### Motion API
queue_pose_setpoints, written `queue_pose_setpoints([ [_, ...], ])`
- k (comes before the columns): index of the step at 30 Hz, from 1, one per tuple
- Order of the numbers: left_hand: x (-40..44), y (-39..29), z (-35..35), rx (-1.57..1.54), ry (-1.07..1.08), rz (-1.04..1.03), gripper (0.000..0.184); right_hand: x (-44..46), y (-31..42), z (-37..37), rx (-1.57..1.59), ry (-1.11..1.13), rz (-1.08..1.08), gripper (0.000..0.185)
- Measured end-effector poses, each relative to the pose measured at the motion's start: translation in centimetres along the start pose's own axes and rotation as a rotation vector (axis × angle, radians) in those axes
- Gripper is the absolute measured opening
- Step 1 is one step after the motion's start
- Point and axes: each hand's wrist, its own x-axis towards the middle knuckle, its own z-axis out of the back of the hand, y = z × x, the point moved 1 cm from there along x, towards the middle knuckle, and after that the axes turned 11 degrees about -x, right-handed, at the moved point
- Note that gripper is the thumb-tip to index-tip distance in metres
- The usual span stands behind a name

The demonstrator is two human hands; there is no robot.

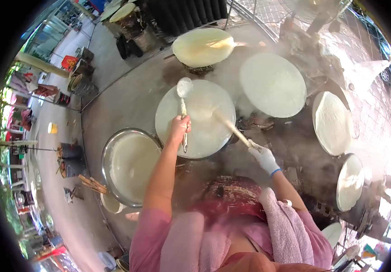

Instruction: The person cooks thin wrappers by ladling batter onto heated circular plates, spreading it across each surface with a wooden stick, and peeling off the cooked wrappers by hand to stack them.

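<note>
While the left hand (179, 128) grips a ladle (184, 89) above the nearest griddle (223, 148) and the gloved right hand (264, 158) grasps a stick (232, 128) reaching onto it, batter (204, 96) looks mostly spread there, with more left in the bowl (105, 170).

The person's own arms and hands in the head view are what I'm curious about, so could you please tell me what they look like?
The right hand wears a white glove with a blue band at the wrist. The left hand is ungloved. Pink sleeves cover the upper arms, leaving the forearms bare.
</note>
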Motion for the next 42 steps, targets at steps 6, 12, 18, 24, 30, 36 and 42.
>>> queue_pose_setpoints([
  [6,-6.6,2.3,0.1,-0.057,-0.101,0.239,0.019,-1.9,1.2,-12.4,0.414,0.053,-0.096,0.043],
  [12,-9.7,3.5,1.2,-0.408,-0.177,0.335,0.018,-3.2,5.2,-12.0,0.206,-0.067,-0.189,0.041],
  [18,-7.9,1.7,6.2,-0.994,0.303,0.499,0.011,-4.1,8.2,-11.0,0.483,0.156,-0.178,0.037],
  [24,-18.6,-5.5,5.3,0.034,0.229,-0.179,0.033,-5.6,2.5,-8.8,-0.191,-0.033,0.129,0.045],
  [30,-16.0,-8.6,-7.8,-0.805,0.18,0.526,0.032,-12.0,-4.9,3.3,0.694,-0.577,-0.052,0.056],
  [36,-14.2,-3.6,-21.1,-0.857,0.436,0.664,0.043,-15.6,-22.1,24.5,0.252,-1.131,-0.283,0.078],
  [42,-13.4,0.1,-34.4,-1.073,0.651,0.8,0.053,-13.8,-30.9,44.4,0.097,-1.169,-0.297,0.084],
])
